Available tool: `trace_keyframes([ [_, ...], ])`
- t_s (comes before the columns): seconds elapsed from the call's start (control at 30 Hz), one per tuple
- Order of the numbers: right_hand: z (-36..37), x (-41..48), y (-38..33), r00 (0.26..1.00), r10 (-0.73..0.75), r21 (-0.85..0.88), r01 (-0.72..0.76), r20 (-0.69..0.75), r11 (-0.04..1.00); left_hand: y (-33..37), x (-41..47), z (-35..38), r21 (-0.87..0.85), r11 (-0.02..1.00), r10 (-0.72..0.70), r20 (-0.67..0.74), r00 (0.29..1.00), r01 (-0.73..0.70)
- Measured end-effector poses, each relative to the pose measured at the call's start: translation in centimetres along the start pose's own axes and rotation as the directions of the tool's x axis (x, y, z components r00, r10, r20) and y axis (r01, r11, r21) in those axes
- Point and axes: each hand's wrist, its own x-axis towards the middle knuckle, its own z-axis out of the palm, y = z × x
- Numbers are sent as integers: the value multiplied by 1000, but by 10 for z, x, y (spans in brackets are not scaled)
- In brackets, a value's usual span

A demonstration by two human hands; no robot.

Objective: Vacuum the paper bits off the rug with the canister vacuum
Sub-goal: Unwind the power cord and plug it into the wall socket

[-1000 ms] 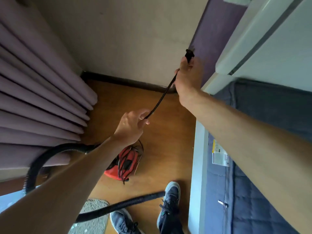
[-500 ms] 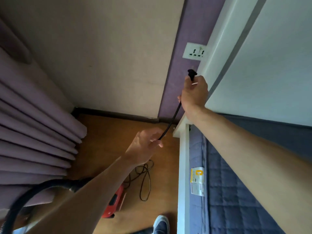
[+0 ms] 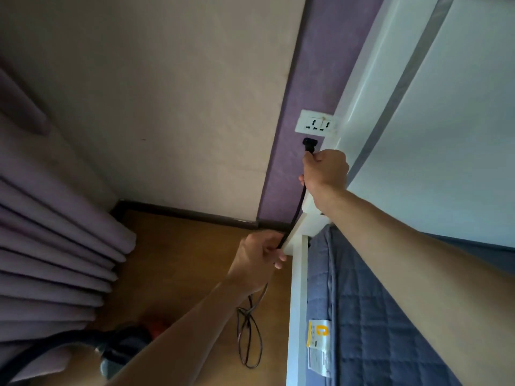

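Right grip (image 3: 326, 169) round slim black plug (image 3: 308, 144)

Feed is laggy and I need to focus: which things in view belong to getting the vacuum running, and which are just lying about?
Job in hand:
plug, held by right hand
cord, held by left hand
wall socket
canister vacuum
hose

Just there:
curtain
quilted mattress
bed frame
yellow label

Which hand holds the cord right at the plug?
The right hand, raised just under the wall socket; the left hand grips the cord lower, beside the bed frame.
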Motion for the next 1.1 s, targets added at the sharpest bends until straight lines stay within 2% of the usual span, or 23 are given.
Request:
trace_keyframes([
  [0.2,20,41,17,996,-78,-73,74,-50,995,-2,28,17,-75,996,-50,-22,999,48],
  [0.43,39,77,33,980,-200,-182,196,-5,964,-8,56,16,-111,992,-62,-32,998,58],
  [0.57,51,89,31,976,-219,-212,216,11,953,-12,69,16,-99,993,-64,-63,996,57],
  [0.63,54,94,26,984,-178,-204,177,15,963,-12,75,16,-106,992,-73,-79,994,64],
  [0.7,56,101,26,989,-146,-285,147,22,947,-12,81,16,-130,987,-99,-71,993,89],
  [0.77,56,105,26,988,-149,-379,149,30,913,-13,87,17,-136,986,-110,-60,992,101],
  [0.87,62,110,27,985,-170,-419,150,-9,895,-15,93,20,-135,985,-115,-74,991,104],
  [1.1,76,114,24,997,-34,-320,9,-74,948,-21,101,21,-124,988,-107,-67,992,98],
])
